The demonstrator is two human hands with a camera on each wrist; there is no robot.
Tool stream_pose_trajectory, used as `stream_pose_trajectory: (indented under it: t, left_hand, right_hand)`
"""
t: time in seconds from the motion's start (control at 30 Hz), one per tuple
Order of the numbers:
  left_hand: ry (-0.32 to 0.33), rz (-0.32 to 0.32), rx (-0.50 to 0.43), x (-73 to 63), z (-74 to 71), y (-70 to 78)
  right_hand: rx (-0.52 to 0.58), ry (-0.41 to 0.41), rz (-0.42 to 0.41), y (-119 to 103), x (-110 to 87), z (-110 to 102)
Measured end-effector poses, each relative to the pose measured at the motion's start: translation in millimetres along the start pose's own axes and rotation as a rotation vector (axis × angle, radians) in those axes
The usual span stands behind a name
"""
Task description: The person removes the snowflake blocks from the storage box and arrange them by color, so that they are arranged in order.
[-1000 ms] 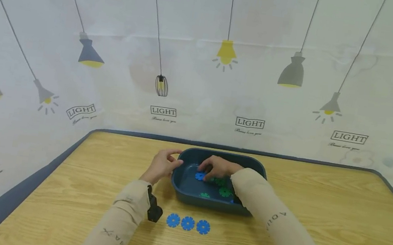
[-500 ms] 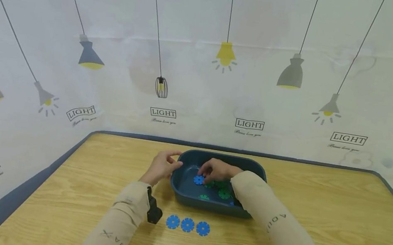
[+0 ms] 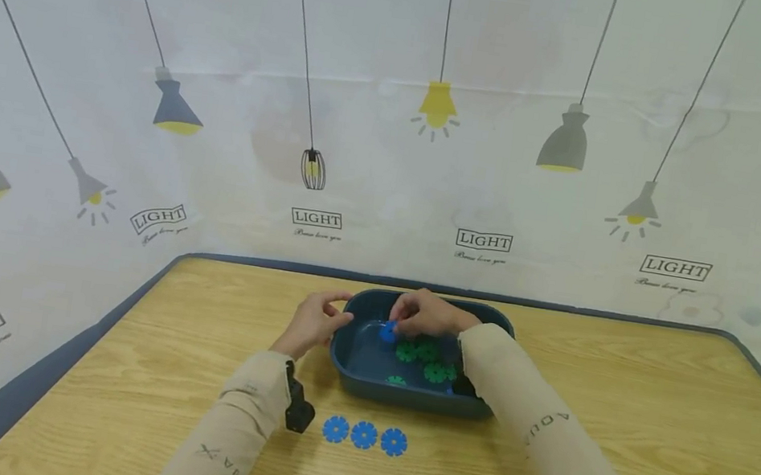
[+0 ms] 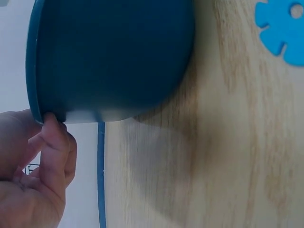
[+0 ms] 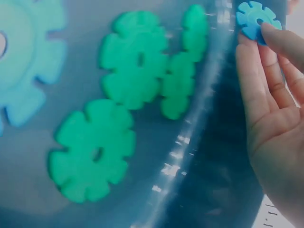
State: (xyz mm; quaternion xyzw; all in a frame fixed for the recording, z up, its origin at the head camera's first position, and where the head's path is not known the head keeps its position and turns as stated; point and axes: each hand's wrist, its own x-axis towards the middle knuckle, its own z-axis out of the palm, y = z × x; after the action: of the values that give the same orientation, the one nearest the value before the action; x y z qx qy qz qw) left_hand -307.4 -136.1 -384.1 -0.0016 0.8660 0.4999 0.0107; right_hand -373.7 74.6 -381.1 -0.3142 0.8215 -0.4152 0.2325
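Observation:
A dark blue plastic tub point(image 3: 416, 399) stands on the table. My left hand point(image 3: 313, 321) grips its left rim between thumb and fingers; the left wrist view shows the fingertips at the rim. Inside the tub, my right hand point(image 3: 433, 315) pinches a blue notched disc point(image 5: 251, 16) between thumb and fingers, raised off the tub's floor. Several green notched discs point(image 3: 435, 373) lie below that hand, some overlapping. Another blue disc point(image 5: 28, 52) shows large in the right wrist view. The right sleeve hides the tub's right end.
Three blue discs point(image 3: 363, 435) lie in a row on the wooden table point(image 3: 623, 385), in front of the tub. A black wrist camera point(image 3: 299, 411) on the left sleeve sits left of them. Behind the table hangs a lamp-printed cloth point(image 3: 381, 132).
My right hand has lifted the blue disc from the tub's floor and shifted slightly up and right, uncovering more green discs. The left hand stays at the rim.

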Motion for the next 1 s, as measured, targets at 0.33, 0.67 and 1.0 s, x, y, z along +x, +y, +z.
stream_pose_trajectory:
  t: [0.33, 0.67, 1.0]
  left_hand:
    - [-0.007, 0.002, -0.017, -1.8, 2.6, 1.6]
    - [0.017, -0.013, -0.090, -1.8, 3.9, -2.4]
    - [0.009, -0.009, -0.121, -4.4, 3.3, -1.1]
  right_hand:
    - [0.164, 0.126, -0.036, -25.4, -20.0, -29.7]
    - [0.211, 0.209, -0.063, -41.7, -47.2, -40.8]
    - [0.175, 0.119, -0.086, -47.6, -89.1, -19.8]
